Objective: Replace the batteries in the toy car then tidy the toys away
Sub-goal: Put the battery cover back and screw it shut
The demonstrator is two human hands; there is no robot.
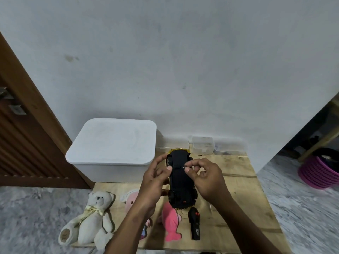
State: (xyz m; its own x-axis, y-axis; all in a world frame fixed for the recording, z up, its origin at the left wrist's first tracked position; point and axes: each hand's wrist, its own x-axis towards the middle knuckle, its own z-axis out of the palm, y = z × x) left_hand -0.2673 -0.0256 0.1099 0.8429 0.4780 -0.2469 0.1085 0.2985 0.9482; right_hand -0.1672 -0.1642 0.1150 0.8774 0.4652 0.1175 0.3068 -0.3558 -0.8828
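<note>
The left hand (pixel 156 178) gripped the upturned toy car (pixel 180 182); at its 3 o'clock, the right hand (pixel 207 176) pinched a small part (pixel 186 169), perhaps a screw

Both forearms stretched forward, left hand (pixel 156 180) grips the toy car (pixel 180 182) by its left flank, thumb pressed on top, right hand (pixel 207 178) alongside, thumb and forefinger pinching a small part on its underside, other fingers curled
</note>
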